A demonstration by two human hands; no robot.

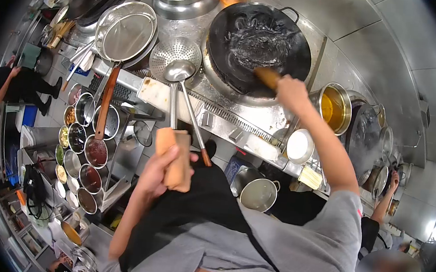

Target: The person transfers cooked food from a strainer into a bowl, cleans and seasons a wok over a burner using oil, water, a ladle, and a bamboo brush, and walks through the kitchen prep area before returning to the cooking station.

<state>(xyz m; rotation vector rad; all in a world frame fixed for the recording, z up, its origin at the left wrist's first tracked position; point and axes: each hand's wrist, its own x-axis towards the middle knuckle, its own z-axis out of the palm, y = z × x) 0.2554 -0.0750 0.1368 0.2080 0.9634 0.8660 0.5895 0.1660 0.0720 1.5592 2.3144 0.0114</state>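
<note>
Wrapped around a tan block-like thing (177, 171) with a browner side, my left hand (157, 169) is closed in front of my apron. The handle of a perforated skimmer (176, 55) runs down to this block; whether it joins it or passes behind, I cannot tell. A steel ladle (180, 70) lies over the skimmer, its wooden-ended handle just right of my left hand. My right hand (291, 95) is shut on a brown wok brush (267, 77), whose tip reaches inside a black wok (226, 46). The wok's bottom looks wet and shiny.
Right of the wok stands a pot of amber liquid (342, 109), with a white bowl (300, 146) below it. A mesh strainer (125, 32) rests at left. Seasoning containers (96, 151) fill a side stand. Co-workers are at far left (22, 88) and right (391, 185).
</note>
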